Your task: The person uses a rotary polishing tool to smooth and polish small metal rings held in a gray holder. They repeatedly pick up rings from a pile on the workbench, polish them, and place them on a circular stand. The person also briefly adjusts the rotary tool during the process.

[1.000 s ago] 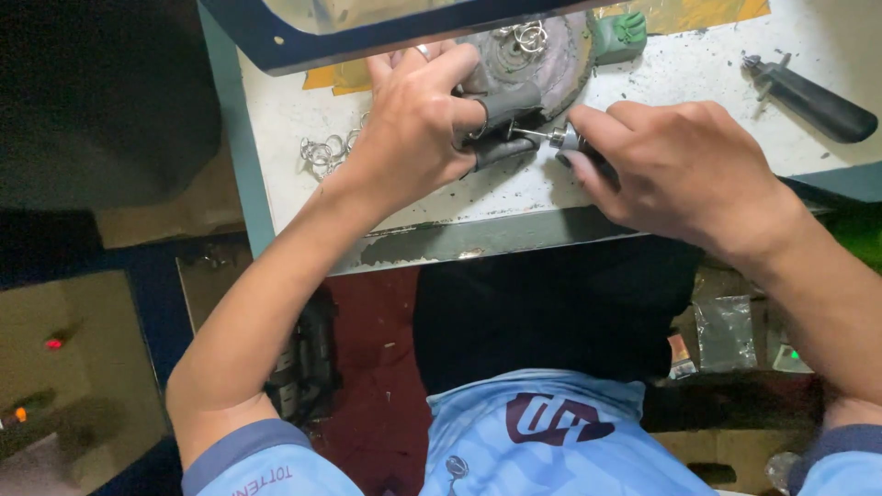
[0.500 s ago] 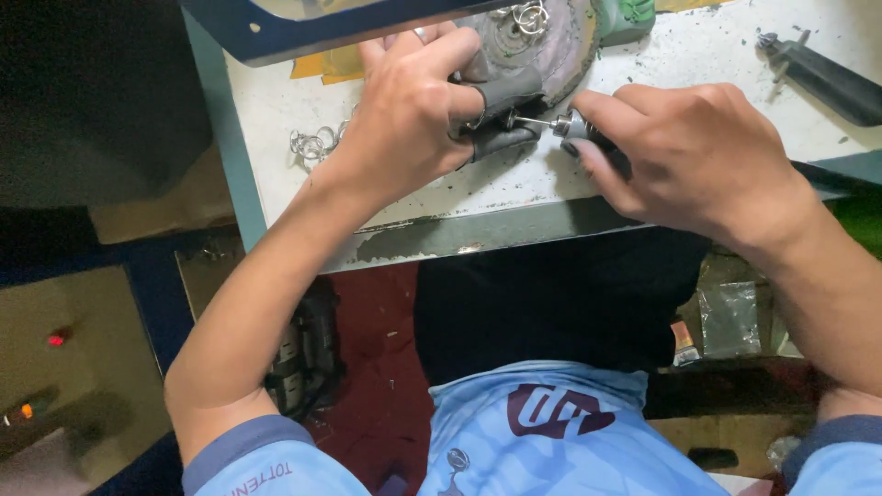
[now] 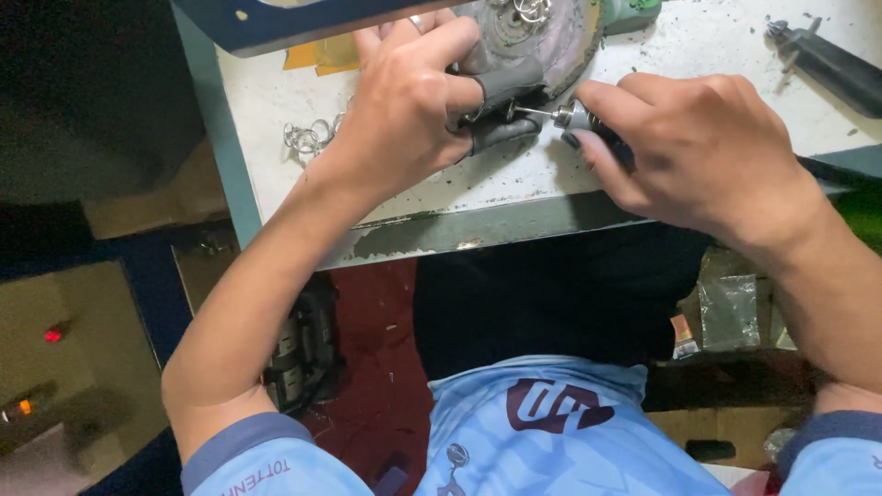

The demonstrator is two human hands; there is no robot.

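My left hand [image 3: 409, 110] wears dark finger sleeves on thumb and forefinger and pinches a small metal piece [image 3: 478, 114], too small to identify, at the edge of a round dirty dish [image 3: 560, 46]. My right hand [image 3: 698, 147] grips a slim rotary hand tool [image 3: 574, 117] whose thin bit points left and meets the pinched piece. Both hands rest on the white worktop [image 3: 514, 184] near its front edge.
Several silver rings [image 3: 308, 140] lie loose left of my left hand, more rings [image 3: 531, 9] in the dish. A dark-handled tool [image 3: 831, 66] lies at the far right. A blue board [image 3: 303, 23] crosses the top left. My lap sits below the table edge.
The view has shifted slightly, so the table sits higher in frame. Both hands stay together at the dish, with the tool bit still against the pinched piece.
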